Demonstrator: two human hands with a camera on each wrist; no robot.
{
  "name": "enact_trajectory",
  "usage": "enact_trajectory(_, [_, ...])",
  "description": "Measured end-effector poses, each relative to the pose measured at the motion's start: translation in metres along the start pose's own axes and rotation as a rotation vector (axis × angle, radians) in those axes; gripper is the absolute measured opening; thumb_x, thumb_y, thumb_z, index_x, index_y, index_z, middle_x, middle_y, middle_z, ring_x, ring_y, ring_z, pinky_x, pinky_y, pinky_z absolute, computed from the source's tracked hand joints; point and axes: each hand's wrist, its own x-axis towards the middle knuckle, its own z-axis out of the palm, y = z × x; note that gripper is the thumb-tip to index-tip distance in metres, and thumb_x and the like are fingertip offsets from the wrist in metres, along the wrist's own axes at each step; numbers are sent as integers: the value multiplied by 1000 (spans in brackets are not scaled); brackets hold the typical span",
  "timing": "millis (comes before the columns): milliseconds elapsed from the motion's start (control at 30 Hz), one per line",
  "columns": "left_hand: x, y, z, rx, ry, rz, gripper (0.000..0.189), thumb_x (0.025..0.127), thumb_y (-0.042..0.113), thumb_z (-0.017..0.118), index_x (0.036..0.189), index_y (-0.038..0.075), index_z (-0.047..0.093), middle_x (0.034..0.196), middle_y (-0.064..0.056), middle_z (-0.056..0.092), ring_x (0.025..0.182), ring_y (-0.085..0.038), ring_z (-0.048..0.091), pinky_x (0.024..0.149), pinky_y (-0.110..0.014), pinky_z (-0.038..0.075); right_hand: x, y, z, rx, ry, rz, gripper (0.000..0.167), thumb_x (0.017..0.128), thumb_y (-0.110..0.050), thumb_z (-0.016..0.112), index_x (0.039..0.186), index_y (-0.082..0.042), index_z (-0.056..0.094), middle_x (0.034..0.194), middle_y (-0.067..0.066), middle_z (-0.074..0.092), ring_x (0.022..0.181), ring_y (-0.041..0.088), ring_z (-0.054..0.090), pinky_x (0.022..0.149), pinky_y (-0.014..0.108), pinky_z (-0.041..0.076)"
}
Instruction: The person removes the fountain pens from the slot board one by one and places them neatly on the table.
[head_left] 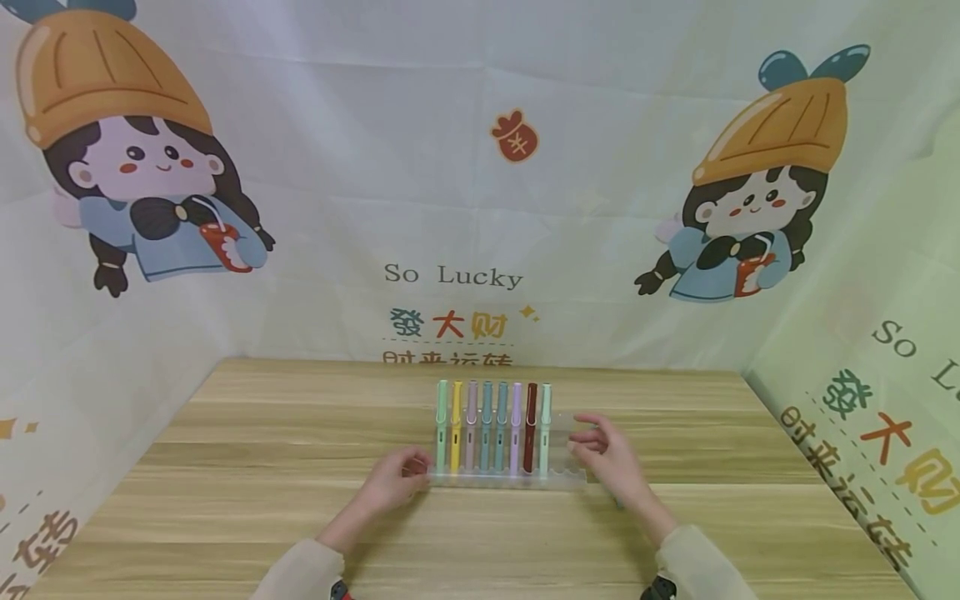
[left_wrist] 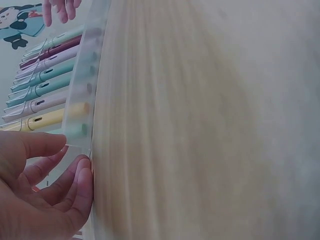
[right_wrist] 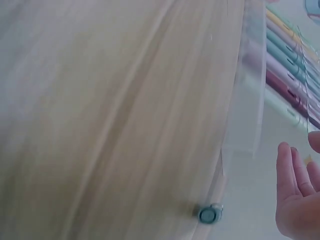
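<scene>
A clear acrylic pen stand [head_left: 517, 482] holds a row of upright pens in green, yellow, mauve, teal, lilac, dark red and pale mint. At its left end my left hand [head_left: 396, 479] has thumb and curled fingers at the corner. In the left wrist view, the left thumb [left_wrist: 47, 145] lies against the stand's front strip [left_wrist: 82, 85], the other fingers bent just below it. My right hand [head_left: 609, 457] is beside the right end, fingers loosely extended; in the right wrist view nothing is between its fingers [right_wrist: 285, 172].
A teal pen-like piece [right_wrist: 209, 214] lies on the table to the right of the stand, mostly hidden under my right wrist in the head view. The wood-grain table [head_left: 300, 417] meets a printed cloth backdrop [head_left: 337, 208] at the back and sides.
</scene>
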Motion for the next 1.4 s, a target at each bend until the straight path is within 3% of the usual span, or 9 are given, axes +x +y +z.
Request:
enact_trajectory(633, [0, 3, -1, -30, -3, -13, 12, 78, -7, 58, 89, -4, 56, 80, -9, 56, 76, -23, 54, 58, -29, 46, 11, -2, 28, 5, 9, -86, 45, 75, 11, 59, 117, 2, 46, 92, 20, 60, 82, 30, 59, 71, 33, 49])
enact_trajectory(933, [1, 3, -2, -10, -1, 12, 12, 77, -8, 57, 88, -4, 56, 81, -9, 57, 77, -24, 54, 63, -30, 46, 14, -3, 33, -41, -4, -79, 50, 75, 9, 59, 121, -1, 42, 92, 16, 59, 81, 28, 59, 69, 32, 49])
enact_trajectory(1400, [-1, 3, -1, -26, -10, -1, 12, 77, -8, 57, 89, -5, 56, 81, -10, 57, 77, -24, 54, 62, -30, 46, 16, -1, 35, -67, -7, -72, 53, 74, 11, 59, 123, -1, 39, 92, 18, 59, 81, 29, 59, 69, 32, 49])
